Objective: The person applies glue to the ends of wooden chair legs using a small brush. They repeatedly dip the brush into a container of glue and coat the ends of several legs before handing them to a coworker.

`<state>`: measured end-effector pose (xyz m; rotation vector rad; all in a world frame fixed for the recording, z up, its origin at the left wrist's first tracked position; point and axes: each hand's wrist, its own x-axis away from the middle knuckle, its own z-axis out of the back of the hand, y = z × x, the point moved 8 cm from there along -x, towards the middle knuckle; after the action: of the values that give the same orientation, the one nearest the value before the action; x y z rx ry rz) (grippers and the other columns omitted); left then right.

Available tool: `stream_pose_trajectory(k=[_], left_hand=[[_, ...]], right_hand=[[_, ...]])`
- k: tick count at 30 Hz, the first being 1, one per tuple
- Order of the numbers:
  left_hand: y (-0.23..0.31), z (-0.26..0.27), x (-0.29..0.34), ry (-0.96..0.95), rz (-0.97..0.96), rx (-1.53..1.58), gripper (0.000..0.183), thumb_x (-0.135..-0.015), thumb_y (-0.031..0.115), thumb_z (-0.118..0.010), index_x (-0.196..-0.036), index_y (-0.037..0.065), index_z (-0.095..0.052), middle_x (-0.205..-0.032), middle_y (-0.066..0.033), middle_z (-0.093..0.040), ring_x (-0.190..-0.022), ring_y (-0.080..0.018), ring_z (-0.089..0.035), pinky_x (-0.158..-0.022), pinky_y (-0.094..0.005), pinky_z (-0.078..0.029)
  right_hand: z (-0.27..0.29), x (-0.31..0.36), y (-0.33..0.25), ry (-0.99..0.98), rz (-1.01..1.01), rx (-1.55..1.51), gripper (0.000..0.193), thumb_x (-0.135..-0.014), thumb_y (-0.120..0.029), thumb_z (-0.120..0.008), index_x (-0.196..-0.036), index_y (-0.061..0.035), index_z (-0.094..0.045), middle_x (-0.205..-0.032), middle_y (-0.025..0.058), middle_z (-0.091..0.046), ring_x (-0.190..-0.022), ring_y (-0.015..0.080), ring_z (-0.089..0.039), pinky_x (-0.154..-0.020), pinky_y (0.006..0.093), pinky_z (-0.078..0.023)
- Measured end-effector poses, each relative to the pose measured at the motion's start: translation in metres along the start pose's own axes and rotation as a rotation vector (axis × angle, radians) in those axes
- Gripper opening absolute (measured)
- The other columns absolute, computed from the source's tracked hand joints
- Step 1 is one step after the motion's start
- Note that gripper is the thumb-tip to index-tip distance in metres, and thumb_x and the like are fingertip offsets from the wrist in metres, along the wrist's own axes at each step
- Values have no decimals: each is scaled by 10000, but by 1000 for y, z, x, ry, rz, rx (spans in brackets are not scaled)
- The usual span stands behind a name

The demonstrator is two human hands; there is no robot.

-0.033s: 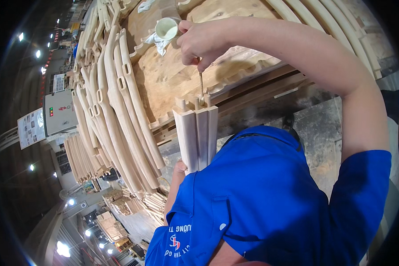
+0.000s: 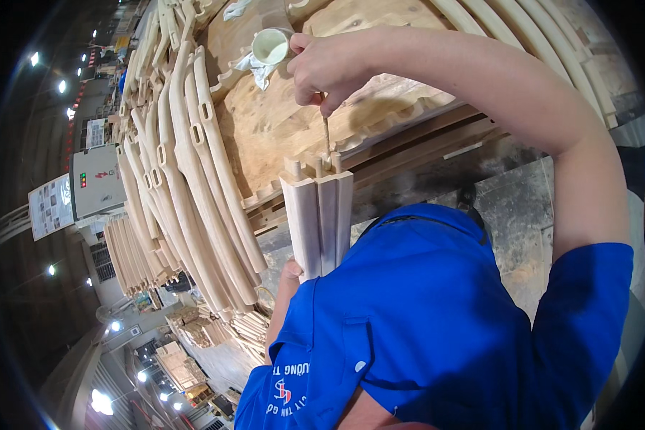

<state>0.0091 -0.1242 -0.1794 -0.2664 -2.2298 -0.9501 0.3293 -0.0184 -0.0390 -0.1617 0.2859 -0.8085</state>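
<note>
My right hand is closed, pinching a thin wooden stick that points down. The stick's lower end reaches the tenons at the top of several pale wooden rails; whether its tip is bristled is too small to tell. The rails stand side by side, close to my body. My left hand grips them lower down on the left, its fingers mostly hidden behind the wood. Just left of my right hand, a cup with pale contents sits on a crumpled white cloth.
A wooden worktop with a scalloped edge lies in front of me. Curved wooden parts with slots are stacked on the left, and more curved pieces lie at the far right. A grey electrical box stands farther left.
</note>
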Motion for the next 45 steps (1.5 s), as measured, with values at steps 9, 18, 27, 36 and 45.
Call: stream_pose_trajectory(k=[9,18,27,36,45], left_hand=[[-2,3,-15,25,14,-23,1034,-523,361,-850,-1347,-17,-352,-1250,-140,-513,-1118,-275,-523,-938,-383,-423],[-5,8,-20,54,37,-37,1025,-531,363,-847,-1345,-17,-353,-1247,-140,-514,-1115,-275,-525,-933,-384,-428],[-8,8,-15,81,68,-54,1016,-540,365,-844,-1343,-17,-355,-1244,-140,-516,-1112,-275,-527,-928,-384,-433],[-9,10,-16,101,82,-67,1007,-548,367,-841,-1342,-18,-356,-1241,-140,-518,-1108,-275,-530,-923,-384,-438],[-12,15,-19,116,103,-82,998,-556,370,-838,-1340,-18,-357,-1239,-140,-519,-1105,-275,-532,-917,-385,-443]], right_hand=[[6,7,4,-43,-7,-26,199,-713,-265,-732,-647,-111,-625,-629,-3,-556,-788,183,-478,-851,344,-284],[52,23,7,126,32,-69,188,-750,-272,-687,-684,-130,-583,-642,20,-567,-754,209,-548,-804,397,-334],[35,-13,-13,182,108,62,217,-726,-231,-727,-633,-119,-566,-655,-25,-548,-790,156,-497,-893,372,-265],[39,-8,-11,199,125,55,219,-733,-236,-718,-628,-126,-561,-679,-18,-557,-811,161,-498,-931,399,-255],[28,-10,-13,108,74,71,196,-742,-236,-710,-660,-115,-579,-655,-17,-547,-817,161,-514,-921,387,-263]])
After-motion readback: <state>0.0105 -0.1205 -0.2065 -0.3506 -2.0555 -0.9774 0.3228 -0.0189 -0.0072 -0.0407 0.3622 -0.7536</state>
